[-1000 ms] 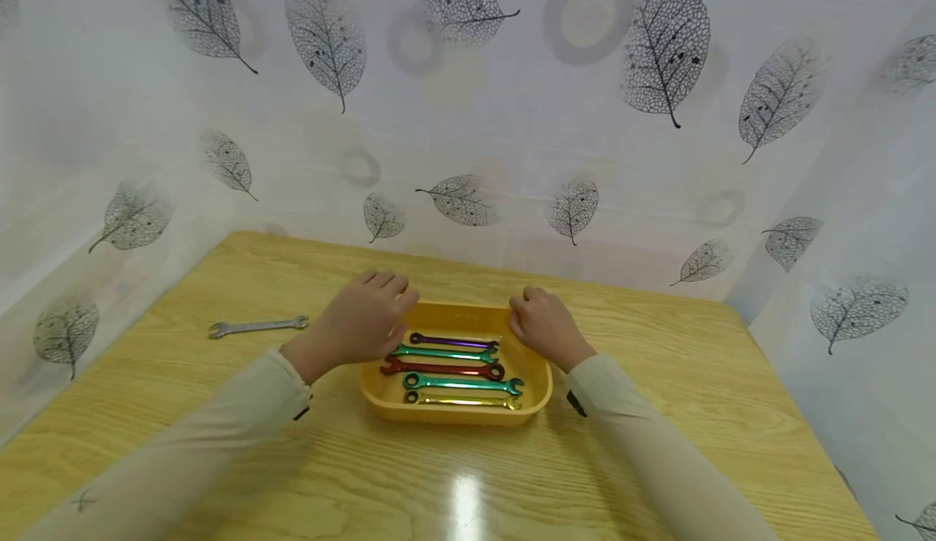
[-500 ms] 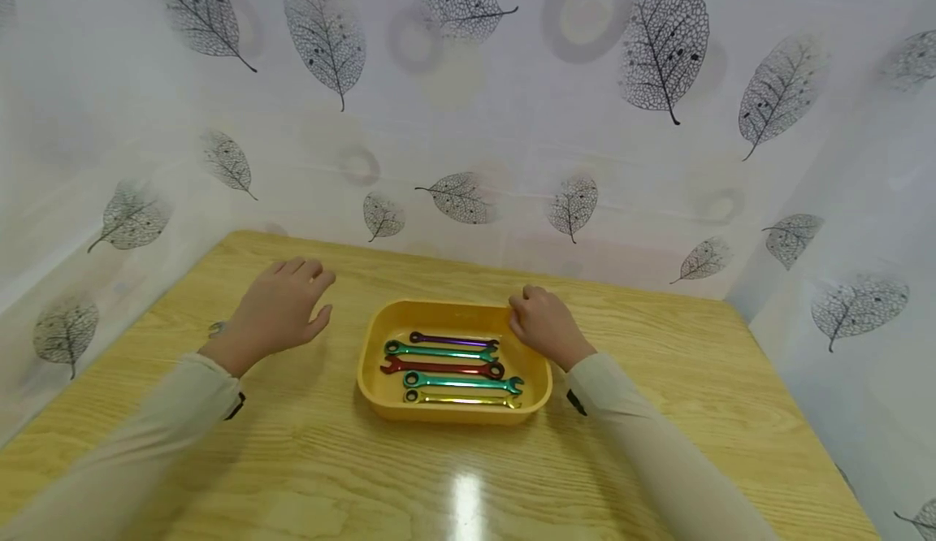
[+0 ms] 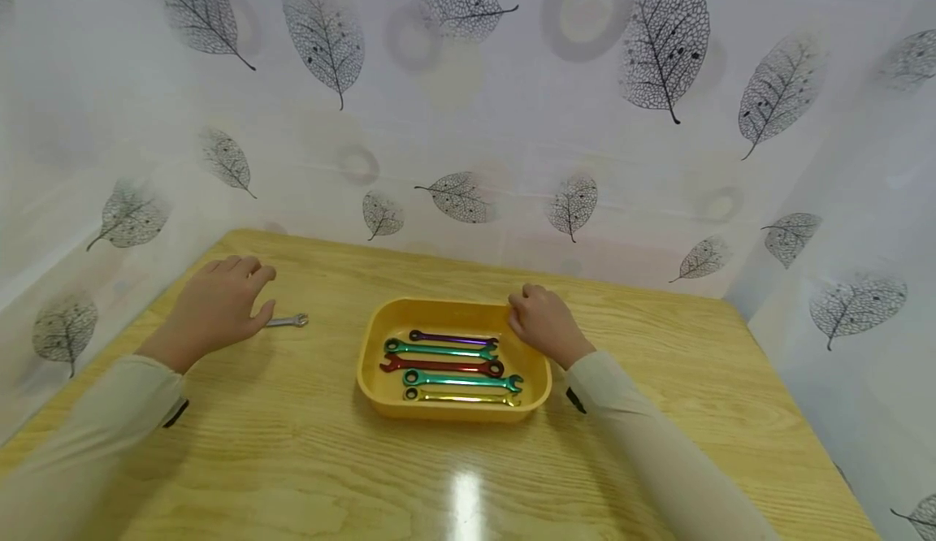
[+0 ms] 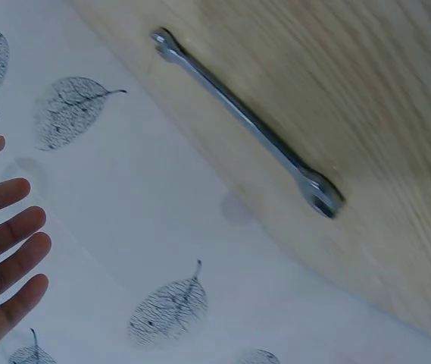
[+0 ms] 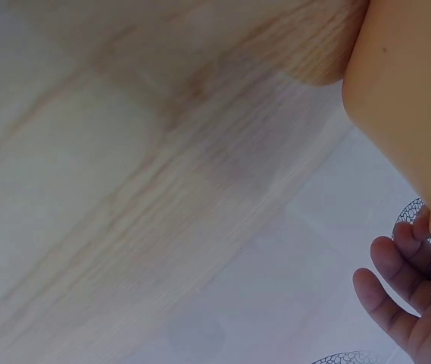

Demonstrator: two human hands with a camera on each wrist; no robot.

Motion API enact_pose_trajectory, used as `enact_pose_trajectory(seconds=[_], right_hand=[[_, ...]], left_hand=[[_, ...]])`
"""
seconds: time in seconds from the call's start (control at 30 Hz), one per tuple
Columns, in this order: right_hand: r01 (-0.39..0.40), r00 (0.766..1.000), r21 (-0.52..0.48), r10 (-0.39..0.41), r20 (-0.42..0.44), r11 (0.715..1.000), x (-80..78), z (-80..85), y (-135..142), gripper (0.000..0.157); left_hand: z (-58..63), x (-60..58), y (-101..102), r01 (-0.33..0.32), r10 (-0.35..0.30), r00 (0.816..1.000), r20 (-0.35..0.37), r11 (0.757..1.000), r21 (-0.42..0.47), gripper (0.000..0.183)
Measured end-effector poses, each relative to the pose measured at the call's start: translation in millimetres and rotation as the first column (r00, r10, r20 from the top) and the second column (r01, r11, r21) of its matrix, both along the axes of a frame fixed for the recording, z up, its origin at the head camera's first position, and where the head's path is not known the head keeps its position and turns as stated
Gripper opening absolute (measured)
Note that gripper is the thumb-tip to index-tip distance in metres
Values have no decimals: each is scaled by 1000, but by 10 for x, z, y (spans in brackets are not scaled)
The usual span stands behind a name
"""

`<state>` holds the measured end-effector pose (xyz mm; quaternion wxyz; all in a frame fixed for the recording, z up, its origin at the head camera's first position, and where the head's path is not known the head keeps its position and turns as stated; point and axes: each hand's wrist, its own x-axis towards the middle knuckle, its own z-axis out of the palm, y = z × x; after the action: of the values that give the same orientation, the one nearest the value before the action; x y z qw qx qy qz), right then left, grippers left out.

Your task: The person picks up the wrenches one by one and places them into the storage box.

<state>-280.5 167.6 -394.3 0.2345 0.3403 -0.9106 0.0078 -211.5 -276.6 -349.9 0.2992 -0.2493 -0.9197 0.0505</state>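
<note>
My left hand (image 3: 214, 305) hovers over a silver open-end wrench (image 4: 244, 114), fingers spread and holding nothing. In the head view the hand covers most of that wrench; the left wrist view shows its full length on the table, apart from the fingers. With curled fingers, my right hand (image 3: 547, 326) grips the right rim of a yellow plastic tray (image 3: 453, 413). Inside the tray lie a purple wrench (image 3: 453, 339), a green wrench (image 3: 442, 351), a red wrench (image 3: 442, 365), a teal wrench (image 3: 461, 380) and a yellow wrench (image 3: 461, 398), roughly parallel.
The wood-grain table (image 3: 351, 480) carries the tray near its middle. Behind and at both sides hangs a pale leaf-printed cloth (image 3: 468, 119), meeting the table's far edge.
My left hand has moved left from above the tray to over the silver wrench, fingers still extended. The right hand and the tray have stayed where they were.
</note>
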Motion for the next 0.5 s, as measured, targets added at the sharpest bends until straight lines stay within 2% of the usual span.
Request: enact_pose_trajectory(seconds=[0.2,0.4,0.5], right_hand=[[-6,1000,4,7,-19,1000,-2,10,2,13],[-10,1000,-1,10,-16,1000,-11,-5,1,12],[-13,1000,-2,13,-16,1000,-11,-12,2,13]], left_hand=[[-68,-27,-198,-1,1,1000,18,1000,-26,35],[-135,-31,-309,-18,24,995,100,998,-58,33],[-177,-43,-353,-7,17,991,135,997,-74,32]])
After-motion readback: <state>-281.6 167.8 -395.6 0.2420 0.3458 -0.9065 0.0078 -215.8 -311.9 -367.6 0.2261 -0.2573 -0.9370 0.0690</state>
